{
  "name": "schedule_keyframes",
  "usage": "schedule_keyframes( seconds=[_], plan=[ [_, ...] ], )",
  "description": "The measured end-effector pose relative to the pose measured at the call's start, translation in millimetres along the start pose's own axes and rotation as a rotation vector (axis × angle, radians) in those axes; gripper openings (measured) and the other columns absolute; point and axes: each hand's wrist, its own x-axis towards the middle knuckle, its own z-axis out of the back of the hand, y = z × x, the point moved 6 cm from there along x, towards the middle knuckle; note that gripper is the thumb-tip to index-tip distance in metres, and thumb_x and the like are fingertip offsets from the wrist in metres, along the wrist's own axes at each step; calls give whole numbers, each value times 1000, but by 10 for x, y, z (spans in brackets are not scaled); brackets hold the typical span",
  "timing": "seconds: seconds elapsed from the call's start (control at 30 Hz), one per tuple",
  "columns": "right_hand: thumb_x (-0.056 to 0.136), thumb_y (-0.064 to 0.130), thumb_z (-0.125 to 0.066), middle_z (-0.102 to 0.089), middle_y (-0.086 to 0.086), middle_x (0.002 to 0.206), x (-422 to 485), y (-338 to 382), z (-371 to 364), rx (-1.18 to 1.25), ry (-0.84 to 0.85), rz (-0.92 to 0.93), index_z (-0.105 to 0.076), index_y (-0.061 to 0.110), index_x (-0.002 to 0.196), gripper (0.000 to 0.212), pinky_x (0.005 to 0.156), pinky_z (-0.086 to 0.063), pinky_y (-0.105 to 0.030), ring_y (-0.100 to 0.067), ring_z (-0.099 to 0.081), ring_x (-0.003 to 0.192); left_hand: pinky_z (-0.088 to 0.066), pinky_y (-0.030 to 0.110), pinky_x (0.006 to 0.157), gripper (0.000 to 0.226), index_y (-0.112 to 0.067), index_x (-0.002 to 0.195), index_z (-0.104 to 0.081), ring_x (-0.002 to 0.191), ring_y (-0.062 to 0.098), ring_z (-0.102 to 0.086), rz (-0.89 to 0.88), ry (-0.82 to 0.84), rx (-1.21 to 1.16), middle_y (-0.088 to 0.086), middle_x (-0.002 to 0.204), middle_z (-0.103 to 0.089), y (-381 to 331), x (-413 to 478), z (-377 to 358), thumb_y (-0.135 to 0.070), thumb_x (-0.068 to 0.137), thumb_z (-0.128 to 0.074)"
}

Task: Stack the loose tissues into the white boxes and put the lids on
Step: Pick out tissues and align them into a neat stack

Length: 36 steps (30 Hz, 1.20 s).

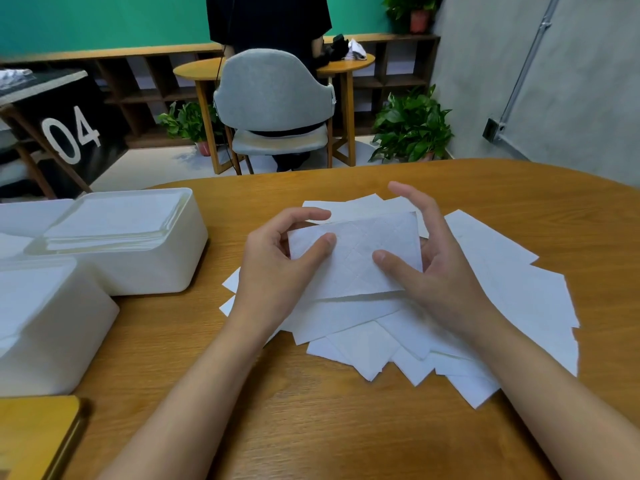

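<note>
1. The tissue (360, 258) is white, folded to a rectangle, with a quilted diamond pattern pressed into it. It is held level, just above the middle of the pile (519, 289).
2. The left hand (273, 268) grips the tissue's left end: the thumb lies on top and the index finger curls over the far edge.
3. The right hand (446, 278) pinches the right end, with the thumb flat on top. Its fingers stand almost straight behind the right edge, the index finger raised. Whether they touch the underside cannot be told.
4. Both forearms reach in from the near edge, bare, and pass over the pile.
5. The pile is loose white sheets fanned at many angles on the table (311, 427), their corners sticking out on every side.
6. To the left stands the far box (156, 268), white and open, with a neat stack (114, 216) of tissues inside reaching near its rim.
7. The near box (52, 351) stands just beside it, closer to the person. Its top is white and unclear.
8. A yellow slab (34, 434) lies at the table's near left corner.
9. Beyond the table stands a grey chair (273, 88).
</note>
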Motion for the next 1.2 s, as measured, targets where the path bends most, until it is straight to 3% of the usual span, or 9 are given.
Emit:
schedule_keyframes(
  seconds=[0.13, 0.27, 0.33, 0.43, 0.57, 0.67, 0.77, 0.9, 1.2],
  plan=[
    [99, 5, -65, -65, -8, 132, 2, 29, 15, 131, 10, 7, -45, 44, 137, 58, 77, -65, -45, -28, -74, 103, -49, 9, 89, 49, -43, 135, -59, 119, -14, -55, 89, 84, -19, -26, 131, -61, 47, -5, -64, -44, 91, -78],
    [97, 2, -67, -71, 1, 117, 11, 33, 104, 118, -22, 5, -62, 32, 125, 42, 76, -60, -30, -17, -71, 99, -61, 43, 73, 40, -41, 130, -64, 92, 25, -73, 161, 120, -195, 0, 108, -76, 68, -30, -101, -27, 95, -78],
    [95, -2, -69, -76, 12, 111, 22, 36, 112, -7, 0, 12, -77, 23, 112, 31, 81, -54, -19, -7, -70, 104, -55, 46, 63, 39, -38, 128, -65, 82, 41, -65, 84, 60, -148, 16, 97, -72, 27, -21, -67, -25, 94, -79],
    [98, -5, -63, -79, 13, 110, 45, -73, 153, -75, -71, -47, -82, 23, 104, 35, 92, -53, -19, -4, -69, 113, -51, 20, 67, 49, -26, 137, -57, 79, 7, -67, -11, 47, -82, -15, 86, -71, -22, -21, -69, -18, 94, -79],
    [101, -1, -59, -76, 23, 111, 68, -181, 348, -142, -282, -102, -81, 29, 108, 38, 87, -50, -7, 8, -65, 109, -46, 14, 70, 55, -31, 129, -49, 93, 13, -62, -223, 45, 275, -15, 105, -60, -50, -65, -98, -23, 88, -84],
    [100, 1, -58, -73, 29, 114, 76, -224, 418, -194, -329, -110, -80, 31, 112, 40, 88, -45, -2, 13, -61, 111, -41, 10, 69, 33, -28, 108, -59, 87, 13, -60, -287, 153, 340, -15, 99, -61, -41, -85, -158, -23, 87, -84],
    [100, 2, -57, -72, 30, 115, 85, -250, 411, -245, -330, -111, -79, 34, 112, 40, 94, -46, -6, 12, -61, 115, -43, 16, 73, 19, -28, 90, -72, 88, 10, -60, -365, 325, 395, -16, 95, -64, -37, -143, -273, -41, 85, -84],
    [100, 1, -56, -71, 28, 116, 86, -265, 366, -294, -314, -97, -79, 32, 114, 41, 96, -44, -6, 14, -59, 115, -49, 24, 80, 43, -34, 104, -72, 100, 7, -56, -378, 462, 470, -21, 107, -55, -40, -207, -354, -61, 74, -87],
    [100, 4, -57, -71, 29, 117, 84, -283, 350, -280, -296, -92, -79, 34, 113, 39, 92, -42, 0, 16, -58, 114, -56, 42, 72, 21, -27, 108, -72, 84, 11, -66, -423, 400, 588, -15, 95, -69, -69, -193, -325, -29, 87, -67]
  ],
)
